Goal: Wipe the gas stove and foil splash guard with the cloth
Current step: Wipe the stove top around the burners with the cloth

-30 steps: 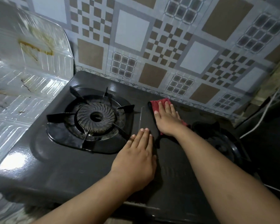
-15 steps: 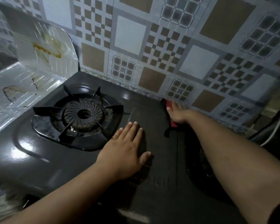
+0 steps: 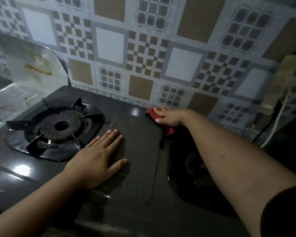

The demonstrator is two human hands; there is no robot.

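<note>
The black gas stove (image 3: 140,168) fills the lower view, its left burner (image 3: 60,127) under a pan support. My left hand (image 3: 99,161) lies flat on the stove's middle panel, fingers straight. At the stove's back edge, near the tiled wall, my right hand (image 3: 169,117) presses the red cloth (image 3: 155,112), fingers stretched over it. Part of the cloth shows below the hand too. The foil splash guard (image 3: 29,86) stands at the left, with brown stains on it. The right burner (image 3: 195,166) lies dark under my right forearm.
A patterned tile wall (image 3: 143,57) runs close behind the stove. At the far right, a white cable (image 3: 278,120) hangs beside a dark surface.
My right hand has slid the red cloth from the middle panel's top to the stove's back edge by the wall. The left hand stays flat on the panel. The camera shifted right.
</note>
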